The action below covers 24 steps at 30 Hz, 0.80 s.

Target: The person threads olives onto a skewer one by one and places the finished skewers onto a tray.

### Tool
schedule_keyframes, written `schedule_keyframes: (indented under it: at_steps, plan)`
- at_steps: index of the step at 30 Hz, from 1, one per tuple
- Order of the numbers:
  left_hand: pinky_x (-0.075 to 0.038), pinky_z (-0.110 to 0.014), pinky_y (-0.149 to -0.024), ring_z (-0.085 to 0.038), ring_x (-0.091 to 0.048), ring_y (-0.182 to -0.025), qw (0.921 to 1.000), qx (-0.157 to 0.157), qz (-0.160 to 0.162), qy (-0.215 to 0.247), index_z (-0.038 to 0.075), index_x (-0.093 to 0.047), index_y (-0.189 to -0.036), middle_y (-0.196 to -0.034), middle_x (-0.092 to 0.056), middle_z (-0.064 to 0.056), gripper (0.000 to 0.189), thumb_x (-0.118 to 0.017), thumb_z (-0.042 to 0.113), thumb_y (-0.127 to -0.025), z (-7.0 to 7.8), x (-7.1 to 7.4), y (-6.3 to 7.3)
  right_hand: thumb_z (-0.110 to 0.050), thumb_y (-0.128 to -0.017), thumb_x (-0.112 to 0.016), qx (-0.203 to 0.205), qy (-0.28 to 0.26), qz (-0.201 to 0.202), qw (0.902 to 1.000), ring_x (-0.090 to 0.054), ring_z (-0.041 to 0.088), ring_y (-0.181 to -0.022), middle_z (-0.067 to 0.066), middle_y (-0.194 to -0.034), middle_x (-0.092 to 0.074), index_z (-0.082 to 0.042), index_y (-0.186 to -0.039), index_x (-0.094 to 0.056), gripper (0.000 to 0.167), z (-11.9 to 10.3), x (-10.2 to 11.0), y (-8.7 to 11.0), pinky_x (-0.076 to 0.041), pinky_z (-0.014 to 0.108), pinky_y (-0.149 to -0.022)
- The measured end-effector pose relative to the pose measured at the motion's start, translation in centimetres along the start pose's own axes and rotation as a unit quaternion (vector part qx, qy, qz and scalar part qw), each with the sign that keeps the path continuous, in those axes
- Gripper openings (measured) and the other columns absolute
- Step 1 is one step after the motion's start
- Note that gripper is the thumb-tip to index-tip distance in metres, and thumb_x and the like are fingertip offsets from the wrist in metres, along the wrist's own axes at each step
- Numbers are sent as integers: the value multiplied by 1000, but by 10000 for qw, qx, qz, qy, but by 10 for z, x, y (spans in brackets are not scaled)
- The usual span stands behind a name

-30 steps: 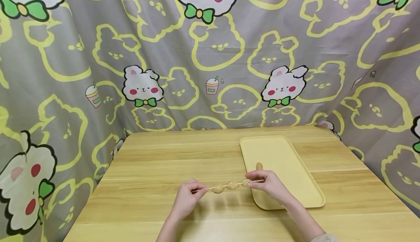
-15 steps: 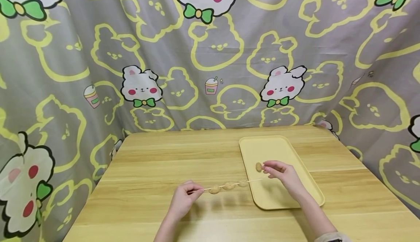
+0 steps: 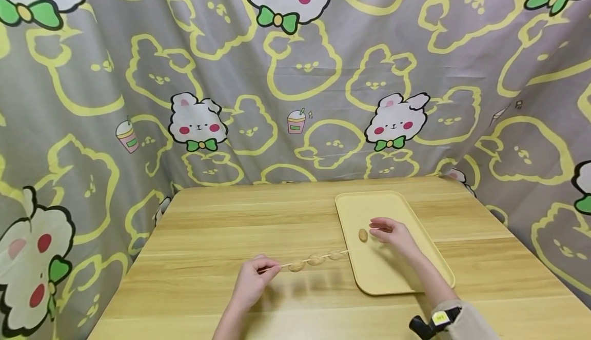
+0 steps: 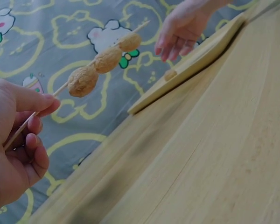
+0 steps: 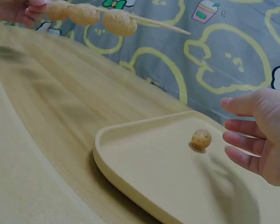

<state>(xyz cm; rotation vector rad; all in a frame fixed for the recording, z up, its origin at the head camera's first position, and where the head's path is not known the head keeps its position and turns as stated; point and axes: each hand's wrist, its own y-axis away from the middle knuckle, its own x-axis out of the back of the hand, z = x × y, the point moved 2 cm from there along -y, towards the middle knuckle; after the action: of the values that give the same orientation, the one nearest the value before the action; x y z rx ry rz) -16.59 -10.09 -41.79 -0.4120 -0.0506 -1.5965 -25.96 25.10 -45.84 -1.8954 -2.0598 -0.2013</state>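
My left hand [image 3: 249, 281] pinches a thin wooden skewer [image 4: 60, 89] near one end, between thumb and curled fingers. Three brown, rough-skinned balls [image 4: 82, 81] are threaded along it, and its pointed tip sticks out past the last one. The skewer is held in the air, its tip reaching over the left rim of a pale yellow tray [image 3: 392, 273]. One loose ball [image 5: 201, 139] of the same sort lies on the tray. Just right of that ball is my right hand [image 3: 394, 237], fingers apart and loosely extended, nothing between them.
The tray rests on the right half of a wood-grain table [image 3: 221, 217]. Behind and to both sides hangs a grey curtain [image 3: 286, 150] with rabbit prints. A black strap device [image 3: 434, 322] sits at my right wrist.
My right hand has let go of the skewer's tip end and moved right and away over the tray, beside the loose ball. The left hand and skewer have shifted slightly left.
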Motion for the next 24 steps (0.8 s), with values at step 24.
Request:
schedule_keyframes:
  at_steps: [24]
  plan:
    - [-42,-18,-59,-5,-47,-65,10000,-34,13,-80,-7,-69,-77,-70,-59,-5,4,-66,-9,-76,-2,2,2,-7,-79,-70,281,1667,-2,9856,-56,23,-85,16,-107,-59,3,-115,-60,39,13,-25,-15,-45,34,-72]
